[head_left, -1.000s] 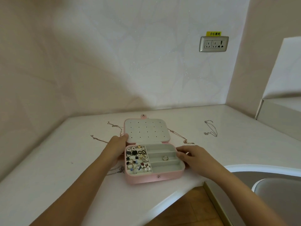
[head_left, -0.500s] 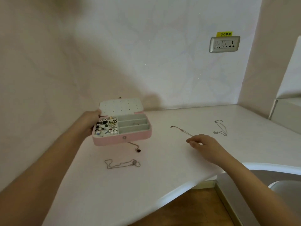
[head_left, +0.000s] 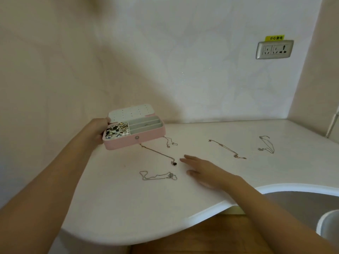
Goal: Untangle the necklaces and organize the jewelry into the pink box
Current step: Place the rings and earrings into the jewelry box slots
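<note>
My left hand [head_left: 98,127] grips the left end of the open pink jewelry box [head_left: 141,139] at the back left of the white counter. Its left compartment is packed with small jewelry; a ring lies in a right slot. Several necklaces are spread on the counter: a chain with a dark pendant [head_left: 173,163], a silver chain [head_left: 157,176] in front, a small chain [head_left: 169,143] by the box, a thin chain [head_left: 226,149] and a silver chain [head_left: 266,144] to the right. My right hand [head_left: 203,170] lies flat with straight fingers, fingertips close to the dark pendant.
The white counter [head_left: 128,208] has a curved front edge over a wooden floor. A metal sink [head_left: 300,204] sits at the right, with a grey round container [head_left: 328,224] at the lower right. A wall socket [head_left: 274,49] is on the back wall.
My left hand has carried the box left and back, uncovering chains beneath it. My right hand left the box and moved left toward the dark pendant.
</note>
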